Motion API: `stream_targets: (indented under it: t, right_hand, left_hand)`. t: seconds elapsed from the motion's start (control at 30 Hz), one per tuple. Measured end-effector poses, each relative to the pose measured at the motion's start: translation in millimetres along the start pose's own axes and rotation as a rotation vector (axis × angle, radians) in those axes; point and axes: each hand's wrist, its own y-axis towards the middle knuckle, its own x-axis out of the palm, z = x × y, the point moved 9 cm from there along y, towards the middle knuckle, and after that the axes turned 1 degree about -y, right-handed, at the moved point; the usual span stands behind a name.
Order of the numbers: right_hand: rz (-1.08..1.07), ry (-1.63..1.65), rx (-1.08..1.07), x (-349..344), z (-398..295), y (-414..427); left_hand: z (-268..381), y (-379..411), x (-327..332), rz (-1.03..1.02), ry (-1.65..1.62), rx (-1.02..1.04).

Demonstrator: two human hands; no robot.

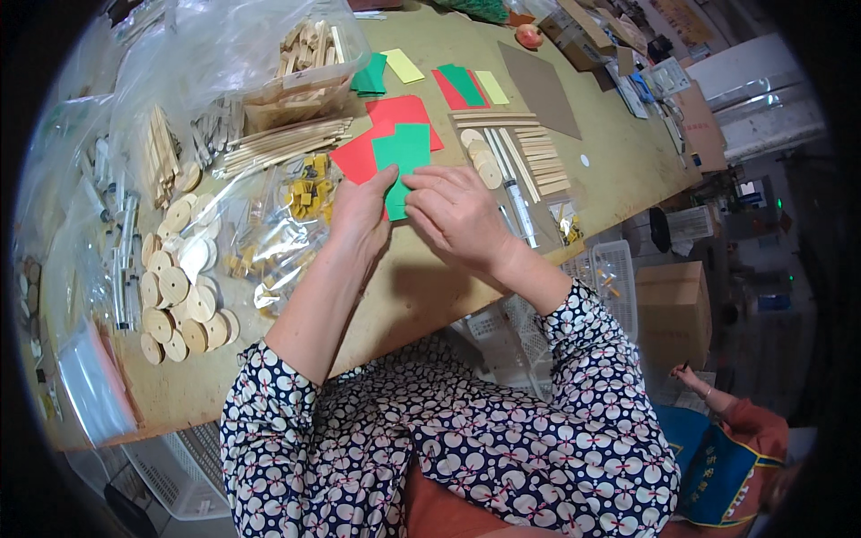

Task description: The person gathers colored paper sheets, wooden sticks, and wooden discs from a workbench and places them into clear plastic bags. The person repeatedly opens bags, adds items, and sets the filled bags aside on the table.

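Note:
My left hand [363, 208] grips overlapping green cards [407, 149], its thumb pressed on their left side. At their right edge are the bent fingers of my right hand [457, 208], pinching the cards; its thumb tip is hidden. Red cards [409, 111] show behind the green ones, and I cannot tell whether any of them are in my grip too. Right of my hands lies a grouped set: wooden discs [485, 161], a plastic syringe [518, 205] and short wooden sticks [543, 160]. A red and green card pile [463, 87] sits just above that set.
Wooden discs [175, 286], bagged yellow parts [309, 191], wooden dowels [282, 144] and syringes [124, 262] crowd the left. A plastic tub [303, 87] holds wooden pieces. Yellow cards [402, 66] and grey board [538, 87] lie farther back. Another person [726, 457] is at lower right.

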Motion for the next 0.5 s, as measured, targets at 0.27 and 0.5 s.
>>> stream_targets:
  t: [0.27,0.5]
  right_hand:
    - [-0.086,0.096,0.294,15,151,28]
    - [-0.049,-0.147,-0.023,79,221,78]
  left_hand:
    - [-1,-7,10,0.004,-0.024,-0.102]
    - [-2,-9,9,-0.075,-0.014,-0.158]
